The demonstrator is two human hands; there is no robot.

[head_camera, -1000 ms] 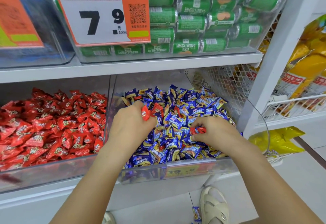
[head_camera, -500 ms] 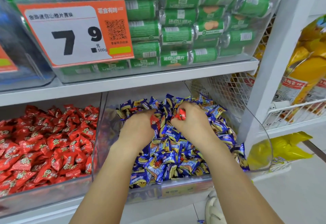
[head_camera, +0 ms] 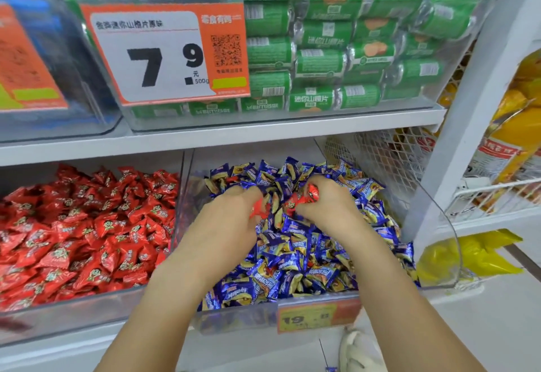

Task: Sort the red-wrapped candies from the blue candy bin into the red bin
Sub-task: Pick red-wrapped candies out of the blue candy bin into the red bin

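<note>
Both hands sit in the blue candy bin (head_camera: 234, 317). The left hand (head_camera: 225, 225) has slid rightward, fingers curled round a red-wrapped candy (head_camera: 257, 210). The right hand (head_camera: 325, 210), barely shifted, pinches another red candy (head_camera: 310, 194). The red bin (head_camera: 87, 304) lies left. Above, green snack rolls (head_camera: 322, 58) behind a price tag (head_camera: 164, 55).

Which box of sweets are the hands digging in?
The right-hand box, full of blue sweets. Both hands are in it, holding red sweets; the left box holds only red ones.
</note>
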